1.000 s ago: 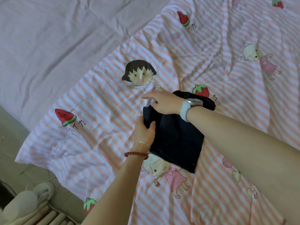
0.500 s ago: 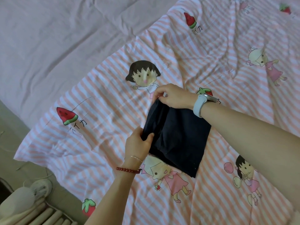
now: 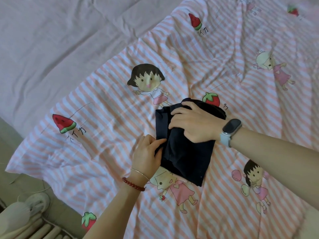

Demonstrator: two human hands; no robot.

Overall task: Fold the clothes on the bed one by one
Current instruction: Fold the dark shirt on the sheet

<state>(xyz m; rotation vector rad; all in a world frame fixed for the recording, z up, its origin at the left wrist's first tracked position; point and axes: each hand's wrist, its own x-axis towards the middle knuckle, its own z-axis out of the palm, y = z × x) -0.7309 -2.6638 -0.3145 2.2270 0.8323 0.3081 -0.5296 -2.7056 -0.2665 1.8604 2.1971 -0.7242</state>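
A dark navy garment [image 3: 186, 156], folded into a small rectangle, lies in the middle of the pink-striped cartoon bedcover [image 3: 107, 118]. My right hand [image 3: 195, 125], with a watch on the wrist, lies flat on the upper half of the garment with its fingers spread, pressing it down. My left hand [image 3: 146, 154], with a red bead bracelet on the wrist, pinches the garment's left edge, the thumb on top of the cloth and the fingers tucked under it.
A plain lilac sheet [image 3: 60, 40] covers the bed to the upper left. The bed's edge runs along the lower left, with the floor, a white fan-like object [image 3: 34, 202] and a ribbed radiator [image 3: 39, 230] below it.
My right hand had lifted the garment's top edge; it has laid it back down and now presses flat on the cloth. My left hand keeps its pinch on the left edge.
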